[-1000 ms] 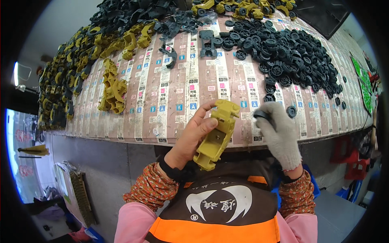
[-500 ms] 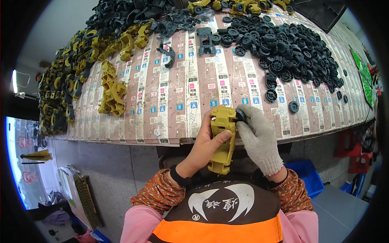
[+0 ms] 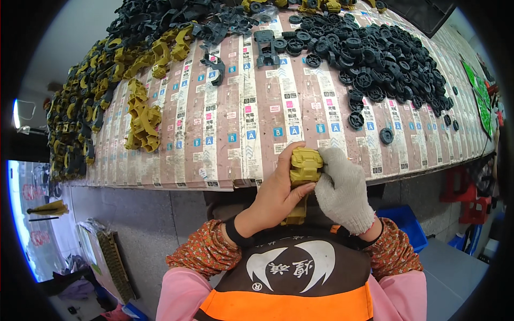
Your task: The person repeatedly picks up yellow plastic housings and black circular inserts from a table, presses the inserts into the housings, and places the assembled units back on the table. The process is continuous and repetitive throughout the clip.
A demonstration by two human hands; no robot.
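Around a sheet-covered worktop [image 3: 217, 160]

The worktop is covered with pink-and-white printed sheets, its near edge curved by the lens. Beyond the far right, a black tray [image 3: 420, 13] is partly cut off by the upper rim. At the right end, a bright green sheet [image 3: 476, 99] is seen. Lower down, red plastic stools [image 3: 474, 213] are placed near a blue plastic bin [image 3: 411, 235]. On the left, a long panel [image 3: 99, 257] is slanted above the grey floor [image 3: 147, 214], near a purple cloth [image 3: 77, 289].

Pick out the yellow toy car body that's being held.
The yellow car body gripped in the bare left hand, with the gloved right hand at its side; the other yellow bodies lie on the table.
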